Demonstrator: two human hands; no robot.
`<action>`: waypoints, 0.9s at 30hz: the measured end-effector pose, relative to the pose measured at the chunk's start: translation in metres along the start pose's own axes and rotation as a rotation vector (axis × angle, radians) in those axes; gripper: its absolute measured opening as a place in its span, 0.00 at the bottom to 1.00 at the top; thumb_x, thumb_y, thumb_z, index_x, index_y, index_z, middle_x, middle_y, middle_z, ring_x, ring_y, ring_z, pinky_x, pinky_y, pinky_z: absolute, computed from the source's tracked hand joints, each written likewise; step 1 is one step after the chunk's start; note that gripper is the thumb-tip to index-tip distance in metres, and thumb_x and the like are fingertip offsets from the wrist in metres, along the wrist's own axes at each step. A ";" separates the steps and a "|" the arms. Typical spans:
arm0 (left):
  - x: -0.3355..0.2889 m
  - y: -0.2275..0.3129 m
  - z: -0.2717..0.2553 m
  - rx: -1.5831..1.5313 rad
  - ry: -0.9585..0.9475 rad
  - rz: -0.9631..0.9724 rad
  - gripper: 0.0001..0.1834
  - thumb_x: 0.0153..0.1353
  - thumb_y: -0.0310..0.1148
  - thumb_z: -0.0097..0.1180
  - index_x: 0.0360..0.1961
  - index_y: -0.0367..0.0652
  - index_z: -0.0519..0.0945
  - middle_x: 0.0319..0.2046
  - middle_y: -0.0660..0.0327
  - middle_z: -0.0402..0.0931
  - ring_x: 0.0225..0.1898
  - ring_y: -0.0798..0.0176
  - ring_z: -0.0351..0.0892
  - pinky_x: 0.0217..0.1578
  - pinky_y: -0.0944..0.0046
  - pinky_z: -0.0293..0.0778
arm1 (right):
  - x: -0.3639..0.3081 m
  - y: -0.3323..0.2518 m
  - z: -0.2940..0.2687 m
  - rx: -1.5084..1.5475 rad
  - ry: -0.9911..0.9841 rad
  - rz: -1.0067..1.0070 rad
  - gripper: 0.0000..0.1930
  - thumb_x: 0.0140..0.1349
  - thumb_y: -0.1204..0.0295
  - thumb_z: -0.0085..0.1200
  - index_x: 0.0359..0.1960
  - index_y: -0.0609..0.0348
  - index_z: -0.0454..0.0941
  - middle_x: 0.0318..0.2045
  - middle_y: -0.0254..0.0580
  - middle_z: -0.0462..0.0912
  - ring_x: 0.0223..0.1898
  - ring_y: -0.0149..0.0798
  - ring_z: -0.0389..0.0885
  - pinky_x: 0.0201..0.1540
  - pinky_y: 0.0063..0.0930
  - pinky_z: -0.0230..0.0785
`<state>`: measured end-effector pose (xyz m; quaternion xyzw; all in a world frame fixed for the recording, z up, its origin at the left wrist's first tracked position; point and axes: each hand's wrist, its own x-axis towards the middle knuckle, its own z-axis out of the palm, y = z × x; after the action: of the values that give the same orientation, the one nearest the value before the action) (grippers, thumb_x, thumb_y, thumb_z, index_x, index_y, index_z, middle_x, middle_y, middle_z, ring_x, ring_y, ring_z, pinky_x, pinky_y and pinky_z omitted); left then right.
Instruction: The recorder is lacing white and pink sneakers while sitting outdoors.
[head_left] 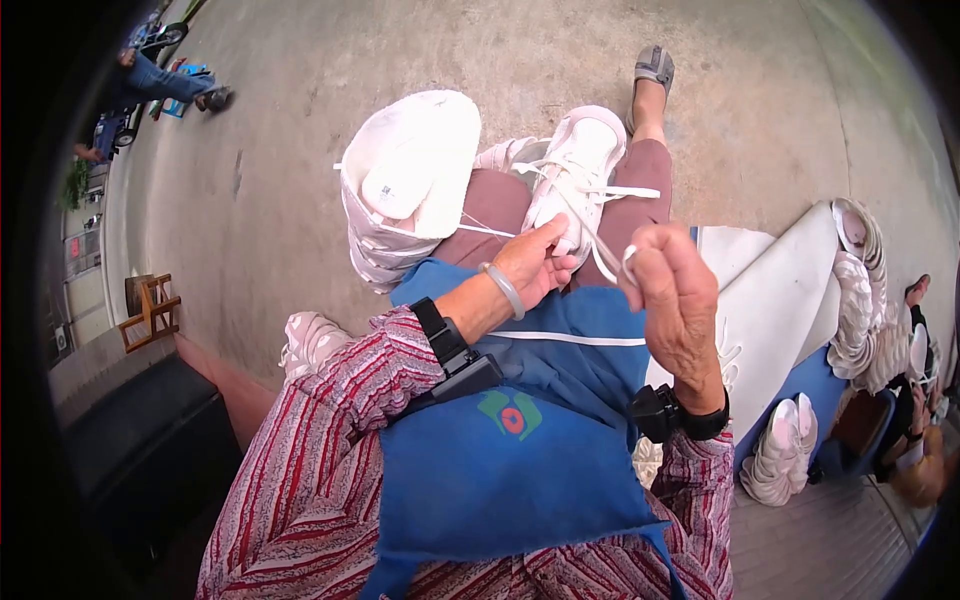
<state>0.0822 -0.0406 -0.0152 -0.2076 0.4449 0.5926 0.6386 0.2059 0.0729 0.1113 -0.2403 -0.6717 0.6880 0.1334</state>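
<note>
A white sneaker (590, 145) rests across my lap, its toe pointing away from me and its laces partly threaded. My left hand (535, 262) grips the sneaker near its tongue and ankle opening, thumb on top. To the right, my right hand (675, 295) is raised with its fingers closed, pinching a white shoelace (604, 250) that runs taut from the shoe. A loose lace end (635, 192) sticks out to the right over my knee. Another white lace (570, 339) lies across my blue apron (510, 470).
Left of my knees, stacked white shoes (375, 250) stand with a white insole-like piece on top. More white shoes (855, 310) line a white sheet (765, 290) at right, with another pair (785, 450) nearer. A wooden stool (150, 312) and a walking person (165, 80) are at left.
</note>
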 end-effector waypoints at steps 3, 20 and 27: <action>-0.005 -0.003 -0.007 -0.015 -0.024 0.023 0.15 0.61 0.41 0.52 0.45 0.46 0.72 0.37 0.64 0.73 0.39 0.66 0.73 0.37 0.65 0.71 | -0.026 -0.002 -0.027 0.166 -0.256 0.085 0.10 0.63 0.71 0.42 0.27 0.64 0.70 0.19 0.33 0.70 0.19 0.25 0.66 0.22 0.19 0.58; -0.002 0.012 0.001 -0.146 -0.275 0.044 0.29 0.65 0.57 0.33 0.61 0.53 0.60 0.57 0.62 0.64 0.59 0.59 0.63 0.58 0.52 0.60 | 0.059 0.084 0.021 -0.657 0.176 -0.156 0.11 0.51 0.68 0.57 0.35 0.58 0.74 0.26 0.47 0.75 0.29 0.46 0.77 0.31 0.37 0.69; -0.007 0.010 -0.002 -0.199 -0.285 0.039 0.27 0.66 0.54 0.34 0.60 0.51 0.61 0.57 0.61 0.64 0.58 0.59 0.64 0.57 0.53 0.61 | 0.074 0.087 0.040 -0.957 0.131 -0.135 0.09 0.52 0.68 0.54 0.29 0.61 0.70 0.29 0.49 0.73 0.28 0.53 0.78 0.28 0.43 0.70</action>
<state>0.0725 -0.0436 -0.0076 -0.1750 0.2931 0.6693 0.6599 0.1347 0.0706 0.0135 -0.2735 -0.9168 0.2753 0.0945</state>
